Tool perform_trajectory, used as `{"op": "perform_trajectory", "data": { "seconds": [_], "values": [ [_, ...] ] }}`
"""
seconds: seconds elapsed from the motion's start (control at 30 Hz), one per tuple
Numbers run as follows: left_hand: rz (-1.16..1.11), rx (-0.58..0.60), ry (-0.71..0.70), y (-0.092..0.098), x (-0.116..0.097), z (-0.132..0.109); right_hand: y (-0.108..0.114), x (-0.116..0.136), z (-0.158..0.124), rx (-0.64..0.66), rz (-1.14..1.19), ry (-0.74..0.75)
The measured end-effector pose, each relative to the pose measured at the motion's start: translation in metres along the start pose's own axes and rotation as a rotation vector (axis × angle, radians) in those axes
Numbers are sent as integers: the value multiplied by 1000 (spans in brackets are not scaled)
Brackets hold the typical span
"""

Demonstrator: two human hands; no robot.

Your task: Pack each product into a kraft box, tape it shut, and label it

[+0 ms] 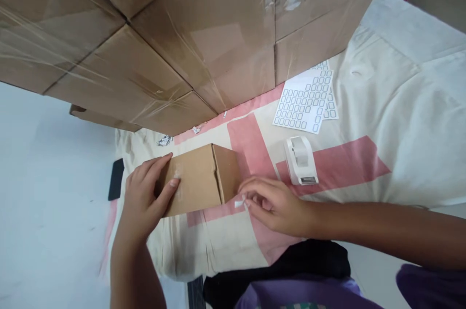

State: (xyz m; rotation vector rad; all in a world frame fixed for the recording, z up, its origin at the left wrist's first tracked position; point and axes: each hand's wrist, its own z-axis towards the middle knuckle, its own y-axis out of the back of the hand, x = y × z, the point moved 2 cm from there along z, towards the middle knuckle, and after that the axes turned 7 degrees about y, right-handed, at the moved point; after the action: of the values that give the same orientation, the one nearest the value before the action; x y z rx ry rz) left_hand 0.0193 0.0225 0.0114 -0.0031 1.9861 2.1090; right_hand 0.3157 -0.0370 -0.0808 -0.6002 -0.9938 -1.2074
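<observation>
A small brown cardboard box [194,180] lies on the pink and cream cloth, its lid edge showing a slight gap at the right end. My left hand [147,197] grips the box's left end, thumb on top and fingers over the far side. Just off its right end, my right hand [267,202] is closed in a pinch on a small whitish strip [239,203], which looks like tape. To the right of the box sits a white tape dispenser [301,161].
A tall wall of taped cartons [218,23] stands along the far side. Sheets of blue-outlined stickers [304,100] lie against its base. Crumpled scraps [165,140] rest by the cartons. A dark flat object [116,179] is at the cloth's left edge.
</observation>
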Motion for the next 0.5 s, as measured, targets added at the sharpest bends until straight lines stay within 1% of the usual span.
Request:
{"op": "perform_trajectory", "data": {
  "seconds": [0.1,0.17,0.33,0.5],
  "values": [
    [-17,-18,-42,1,2,-3,8,-7,10,-102,-105,19],
    [-38,-27,-89,2,1,-6,11,-13,15,-136,-145,-13],
    [-52,-41,-183,4,-3,-9,11,-28,16,-135,-147,-84],
    [-62,-55,-186,4,-4,-7,8,-31,16,-117,-186,-68]
  ]
}}
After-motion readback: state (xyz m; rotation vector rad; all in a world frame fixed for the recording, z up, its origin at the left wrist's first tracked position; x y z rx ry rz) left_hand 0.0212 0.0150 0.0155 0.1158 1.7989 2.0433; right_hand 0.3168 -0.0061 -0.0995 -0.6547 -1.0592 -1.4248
